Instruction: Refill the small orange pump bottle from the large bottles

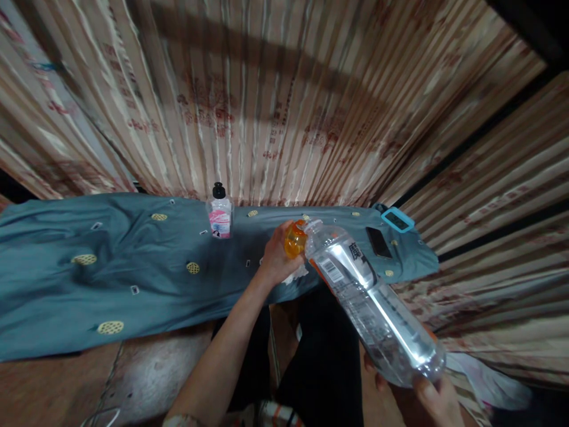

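My left hand [278, 256] is closed around a small orange see-through bottle [294, 239] above the cloth-covered surface. A large clear plastic bottle [368, 302] with a label and barcode lies tilted in the air, its mouth down at the orange bottle's top. Its base is gripped by my right hand [429, 394] at the lower right; part of that hand is hidden behind the bottle. Whether the two mouths touch I cannot tell. Under my left hand lies a crumpled white tissue-like piece [297, 274], partly hidden.
On the teal cloth [146, 279] with pineapple prints stands a clear bottle with a black cap [220, 213]. At the right lie a dark phone [379, 242] and a blue-framed digital clock [398, 220]. Patterned curtains [249, 107] hang behind. A whitish plastic bag [489, 382] is at lower right.
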A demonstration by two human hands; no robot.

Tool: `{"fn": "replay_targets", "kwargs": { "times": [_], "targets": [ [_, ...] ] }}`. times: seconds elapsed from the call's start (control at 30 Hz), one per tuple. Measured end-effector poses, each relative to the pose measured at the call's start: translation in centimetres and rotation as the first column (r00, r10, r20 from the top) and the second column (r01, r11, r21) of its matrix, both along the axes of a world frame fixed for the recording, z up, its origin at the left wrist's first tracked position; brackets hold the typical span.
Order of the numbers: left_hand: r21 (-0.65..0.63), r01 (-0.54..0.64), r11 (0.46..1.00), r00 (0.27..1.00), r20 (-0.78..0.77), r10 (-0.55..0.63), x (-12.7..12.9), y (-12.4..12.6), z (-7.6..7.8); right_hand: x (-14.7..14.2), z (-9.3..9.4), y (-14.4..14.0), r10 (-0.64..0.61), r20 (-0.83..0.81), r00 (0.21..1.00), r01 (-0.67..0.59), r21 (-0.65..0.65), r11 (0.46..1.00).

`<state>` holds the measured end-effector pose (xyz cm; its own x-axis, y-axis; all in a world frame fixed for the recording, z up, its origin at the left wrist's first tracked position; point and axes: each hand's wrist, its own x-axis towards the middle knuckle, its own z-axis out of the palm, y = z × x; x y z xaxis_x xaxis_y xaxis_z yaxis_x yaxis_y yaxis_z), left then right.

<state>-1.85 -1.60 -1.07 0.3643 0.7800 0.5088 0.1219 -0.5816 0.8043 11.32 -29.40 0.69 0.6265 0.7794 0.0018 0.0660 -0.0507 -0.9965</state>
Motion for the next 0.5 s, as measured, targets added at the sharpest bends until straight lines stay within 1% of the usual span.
{"fn": "replay_targets", "kwargs": {
  "times": [0.07, 0.1, 0.2, 0.33, 0.5],
  "targets": [
    [-0.019, 0.044, 0.999, 0.998, 0.035, -0.043, -0.3, 0.0, -0.2, -0.1, 0.5, 0.2, -0.004, -0.155, 0.988, 0.004, 0.0, 1.0],
    [-0.029, 0.075, 0.997, 0.995, 0.06, -0.073, -0.5, 0.1, -0.4, -0.1, 0.7, 0.3, -0.013, -0.203, 0.979, 0.015, 0.006, 1.0],
    [-0.075, 0.137, 0.988, 0.983, 0.136, -0.126, -0.7, 0.2, -0.9, -0.4, 1.1, 0.6, -0.027, -0.218, 0.975, 0.031, 0.019, 0.999],
    [-0.136, 0.153, 0.979, 0.972, 0.198, -0.125, -0.6, 0.4, -1.1, -0.8, 1.4, 0.9, -0.017, -0.241, 0.97, 0.028, 0.043, 0.999],
    [-0.177, 0.205, 0.962, 0.946, 0.287, -0.149, -0.5, 0.6, -0.9, -2.0, 2.4, 1.5, -0.082, -0.311, 0.947, 0.104, 0.055, 0.993]
  ]
}}
